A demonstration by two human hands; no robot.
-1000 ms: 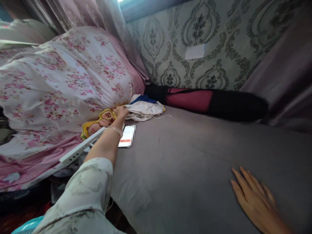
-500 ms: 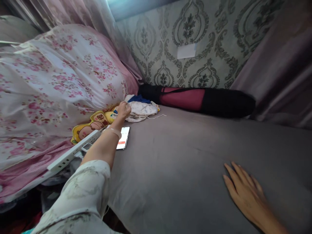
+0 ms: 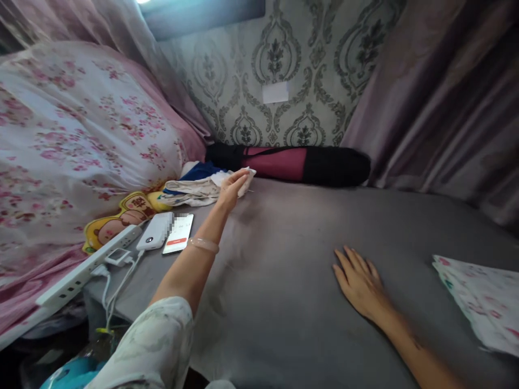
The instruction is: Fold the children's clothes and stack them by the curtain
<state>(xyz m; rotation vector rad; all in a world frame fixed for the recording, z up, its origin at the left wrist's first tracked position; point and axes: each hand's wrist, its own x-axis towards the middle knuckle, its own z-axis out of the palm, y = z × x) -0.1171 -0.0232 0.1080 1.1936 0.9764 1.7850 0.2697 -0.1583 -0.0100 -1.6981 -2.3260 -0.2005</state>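
Note:
My left hand, a bangle on its wrist, is stretched far forward and closed on a piece of white cloth. It is lifted at the right end of a pile of light patterned clothes. I cannot tell whether the cloth is joined to that pile. Blue fabric lies at the pile's back. My right hand rests flat on the grey bedsheet, fingers spread, holding nothing.
A phone, a white power bank and a power strip with cables lie at left, beside a yellow plush. A long black-and-red bag lines the wall. Folded floral cloth lies at right.
My left hand has moved right from the clothes' left side, now with white cloth in it. My right hand stays flat on the sheet. The view has swung right, bringing in the folded floral cloth.

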